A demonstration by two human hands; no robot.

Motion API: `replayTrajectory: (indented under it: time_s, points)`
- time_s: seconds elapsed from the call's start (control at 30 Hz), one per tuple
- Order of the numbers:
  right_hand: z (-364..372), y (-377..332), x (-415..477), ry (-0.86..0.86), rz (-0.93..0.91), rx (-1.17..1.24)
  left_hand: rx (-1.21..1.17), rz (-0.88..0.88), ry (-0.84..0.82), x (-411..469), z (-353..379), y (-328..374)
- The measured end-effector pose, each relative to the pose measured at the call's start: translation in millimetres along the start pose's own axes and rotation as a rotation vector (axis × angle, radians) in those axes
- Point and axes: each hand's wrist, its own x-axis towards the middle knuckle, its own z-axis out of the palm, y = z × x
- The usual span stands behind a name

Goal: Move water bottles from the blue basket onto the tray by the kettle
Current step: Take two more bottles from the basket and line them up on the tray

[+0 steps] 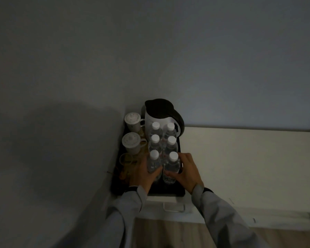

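Several clear water bottles with white caps stand in two rows on a dark tray (170,192), in front of a white kettle (159,120) with a black lid. My left hand (143,173) wraps the nearest left bottle (154,161). My right hand (185,171) wraps the nearest right bottle (172,166). Both bottles are upright and rest on the tray. The blue basket is out of view.
Two lidded white cups (132,120) (132,142) stand on the tray's left side, with an empty glass (127,159) in front of them. The tray sits in a wall corner on a pale counter (240,158). Wooden floor shows below.
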Motion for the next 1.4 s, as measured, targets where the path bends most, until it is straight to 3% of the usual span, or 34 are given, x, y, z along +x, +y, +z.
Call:
replayTrajectory:
  time_s: [0.47, 0.8, 1.4]
  points:
    - [-21.6, -8.1, -6.9, 0.018, -0.015, -0.057, 0.022, 0.105, -0.303, 23.7, -31.5, 9.1]
    - [-16.8, -15.6, -6.5, 0.001, 0.032, -0.086, 0.197, 0.094, -0.166, 27.4, -21.5, 11.7]
    - [-12.3, -18.5, 6.6, -0.058, 0.0, -0.106, 0.172, 0.046, -0.192, 27.0, -18.4, 10.1]
